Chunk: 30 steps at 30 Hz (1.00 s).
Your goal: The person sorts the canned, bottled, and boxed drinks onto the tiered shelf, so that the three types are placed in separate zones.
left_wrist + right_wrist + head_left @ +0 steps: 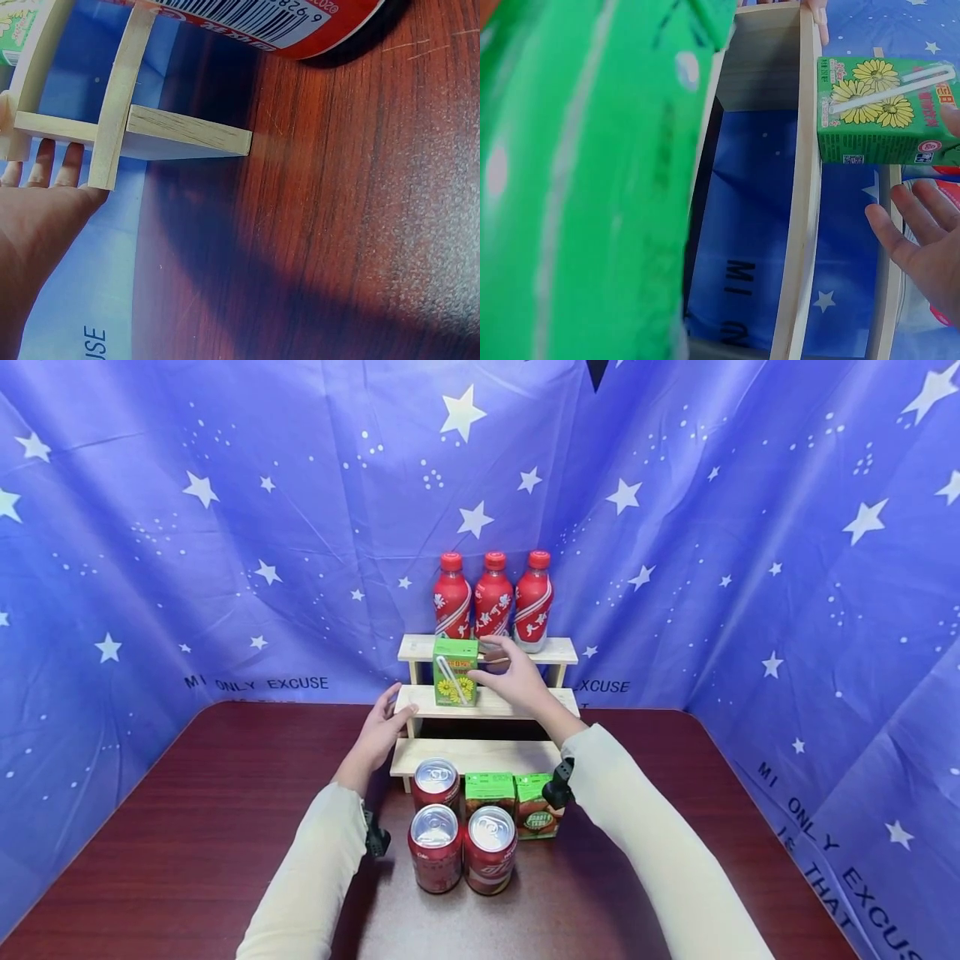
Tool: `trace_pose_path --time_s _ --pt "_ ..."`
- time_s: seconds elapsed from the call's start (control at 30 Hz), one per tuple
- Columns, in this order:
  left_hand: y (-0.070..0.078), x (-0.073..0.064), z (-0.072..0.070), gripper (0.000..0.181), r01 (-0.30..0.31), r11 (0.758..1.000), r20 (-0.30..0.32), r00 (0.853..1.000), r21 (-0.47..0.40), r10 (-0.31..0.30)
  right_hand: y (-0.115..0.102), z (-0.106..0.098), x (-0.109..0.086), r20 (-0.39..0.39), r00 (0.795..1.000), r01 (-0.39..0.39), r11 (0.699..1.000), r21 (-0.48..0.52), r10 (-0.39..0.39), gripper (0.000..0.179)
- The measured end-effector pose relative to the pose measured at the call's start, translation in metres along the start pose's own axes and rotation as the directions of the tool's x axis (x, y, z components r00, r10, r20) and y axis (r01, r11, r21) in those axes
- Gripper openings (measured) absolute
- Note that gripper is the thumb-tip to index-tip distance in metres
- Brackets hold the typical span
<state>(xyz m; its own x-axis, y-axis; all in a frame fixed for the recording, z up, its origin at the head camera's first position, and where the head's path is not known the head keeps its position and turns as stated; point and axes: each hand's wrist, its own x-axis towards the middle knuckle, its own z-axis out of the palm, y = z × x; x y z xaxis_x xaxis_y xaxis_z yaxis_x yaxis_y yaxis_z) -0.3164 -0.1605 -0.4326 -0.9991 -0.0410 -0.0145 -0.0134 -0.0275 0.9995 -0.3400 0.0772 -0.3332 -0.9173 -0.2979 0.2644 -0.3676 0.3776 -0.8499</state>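
Note:
A green drink carton [455, 672] with yellow flowers and a white straw stands upright on the middle step of a three-step wooden stand [517, 703]. My right hand [516, 679] is at the carton's right side, thumb by its edge. In the right wrist view that hand's fingers [885, 231] are spread apart from the carton [877, 112]. With my left hand [380, 732] I grip the left end of the middle step. The left wrist view shows its fingers [71, 165] behind the wooden stand [112, 112], with the thumb in front.
Three red bottles [493, 602] stand in a row on the top step. Before the stand, three red cola cans [491, 860] and two green-topped drink cartons [537, 814] sit on the dark red table [187, 843]. Behind hangs a blue star-patterned cloth [300, 527].

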Motion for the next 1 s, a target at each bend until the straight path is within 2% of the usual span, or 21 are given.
trace_pose_path --time_s 0.4,0.8,1.0 --pt "0.003 0.000 0.000 0.065 -0.001 1.000 0.002 1.000 0.004 0.001 0.000 -0.007 -0.011 0.033 0.999 0.039 0.993 -0.109 -0.036 0.057" --pt "-0.002 0.000 -0.001 0.067 -0.002 1.000 -0.001 1.000 0.015 0.002 0.002 -0.017 -0.033 0.105 0.994 0.030 0.993 -0.117 -0.018 0.055" --pt "-0.002 0.001 -0.001 0.066 0.003 1.000 -0.001 1.000 0.002 -0.003 0.002 -0.023 -0.047 0.153 0.988 0.051 0.989 -0.139 -0.029 0.052"
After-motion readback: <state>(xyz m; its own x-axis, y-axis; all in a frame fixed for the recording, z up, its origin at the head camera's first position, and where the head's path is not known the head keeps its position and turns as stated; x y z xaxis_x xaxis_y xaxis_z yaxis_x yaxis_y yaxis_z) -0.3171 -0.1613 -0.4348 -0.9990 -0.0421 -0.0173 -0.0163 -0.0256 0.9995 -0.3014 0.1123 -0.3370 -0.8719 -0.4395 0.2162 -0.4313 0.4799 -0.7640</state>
